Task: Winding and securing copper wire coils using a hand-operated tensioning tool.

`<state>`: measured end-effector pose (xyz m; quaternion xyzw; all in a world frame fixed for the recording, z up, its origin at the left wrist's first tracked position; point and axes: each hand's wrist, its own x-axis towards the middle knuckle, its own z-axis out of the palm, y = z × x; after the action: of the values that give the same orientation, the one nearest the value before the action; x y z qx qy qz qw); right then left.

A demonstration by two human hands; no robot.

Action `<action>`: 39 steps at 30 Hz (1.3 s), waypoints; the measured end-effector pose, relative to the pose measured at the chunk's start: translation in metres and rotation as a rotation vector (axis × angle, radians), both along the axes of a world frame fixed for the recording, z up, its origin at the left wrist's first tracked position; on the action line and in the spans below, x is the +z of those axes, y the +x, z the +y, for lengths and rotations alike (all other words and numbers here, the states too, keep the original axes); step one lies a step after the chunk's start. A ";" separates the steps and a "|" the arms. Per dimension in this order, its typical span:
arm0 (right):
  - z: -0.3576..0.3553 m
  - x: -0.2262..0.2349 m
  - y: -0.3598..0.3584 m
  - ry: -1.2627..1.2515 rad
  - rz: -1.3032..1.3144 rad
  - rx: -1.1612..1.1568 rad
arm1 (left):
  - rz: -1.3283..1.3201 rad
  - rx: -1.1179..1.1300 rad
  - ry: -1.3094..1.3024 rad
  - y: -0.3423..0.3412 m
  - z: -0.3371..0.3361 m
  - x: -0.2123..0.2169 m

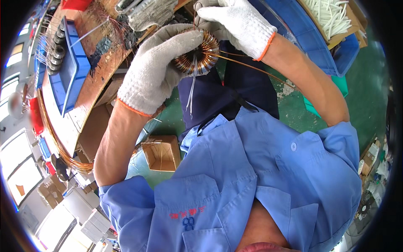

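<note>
A ring-shaped coil point(210, 45), wound with copper wire, is gripped in my gloved left hand point(153, 67), whose thumb lies across its near upper side. White leads point(191, 94) hang from the coil's centre, and long copper wires point(256, 69) run off it to the right. Just above the coil, my gloved right hand point(241, 27) has its thumb and fingers closed around a thin copper wire point(194, 17) that rises from the winding. Part of the right fingers is hidden behind the coil and cut by the top edge. Both gloves are white knit with orange cuffs.
The wooden bench point(94, 77) on the left bears a blue tray point(69, 73) and several dark finished coils point(56, 52). A copper wire bundle point(63, 149) curves along its edge. At the upper right stand a blue bin point(300, 40) and white tubes point(329, 17). A cardboard box point(176, 147) sits on the floor.
</note>
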<state>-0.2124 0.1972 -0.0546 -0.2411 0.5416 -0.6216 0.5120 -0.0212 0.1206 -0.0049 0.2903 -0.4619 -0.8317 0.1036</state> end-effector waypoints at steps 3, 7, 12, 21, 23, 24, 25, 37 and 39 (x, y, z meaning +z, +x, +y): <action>0.002 0.004 0.006 0.098 -0.204 0.001 | -0.040 0.037 0.006 0.002 -0.002 -0.003; 0.004 0.005 -0.003 0.184 -0.116 0.175 | 0.005 0.058 0.017 0.000 -0.002 -0.008; 0.001 -0.001 -0.020 -0.113 0.700 0.399 | 0.008 0.038 0.018 -0.007 0.002 -0.005; 0.065 0.052 0.012 -0.382 1.713 0.104 | 0.013 0.230 -0.061 -0.009 0.017 -0.012; 0.062 0.031 0.019 -0.498 1.816 -0.050 | 0.035 0.275 -0.081 -0.010 0.025 -0.017; 0.062 0.023 0.017 -0.569 1.845 -0.101 | 0.038 0.309 -0.086 -0.009 0.028 -0.020; 0.061 0.019 0.020 -0.607 1.846 -0.133 | 0.039 0.346 -0.087 -0.008 0.032 -0.021; 0.097 0.022 0.044 -0.633 1.515 -0.082 | 0.045 0.347 -0.465 0.000 0.041 -0.027; 0.098 0.024 0.045 -0.556 1.322 0.014 | 0.039 0.360 -0.423 -0.001 0.042 -0.028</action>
<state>-0.1670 0.2952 -0.0310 -0.6923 0.5584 -0.4571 0.0002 -0.0219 0.1624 -0.0334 0.3238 -0.5640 -0.6905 0.3167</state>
